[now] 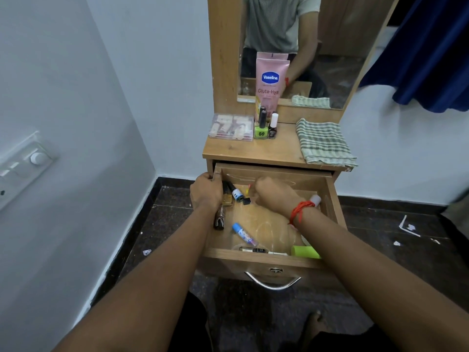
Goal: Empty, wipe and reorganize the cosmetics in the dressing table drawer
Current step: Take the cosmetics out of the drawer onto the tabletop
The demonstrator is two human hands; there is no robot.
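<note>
Gripping the drawer wall, L hand curls shut; R hand, fisted inside, hides items behind; cloth, Vaseline tube on top.

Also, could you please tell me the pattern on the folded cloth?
Green-and-white check on the folded cloth, clearest in the head view.

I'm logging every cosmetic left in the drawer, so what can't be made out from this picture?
Head view only:
- Whatever the right hand is picking: its closed fingers hide it.
- White-capped item: mostly behind the right wrist.
- Green tube: far end covered by the right forearm.
- Dark tube: partly hidden by the drawer's front wall; label too small.
- Bottles under the left hand: partly covered.
</note>
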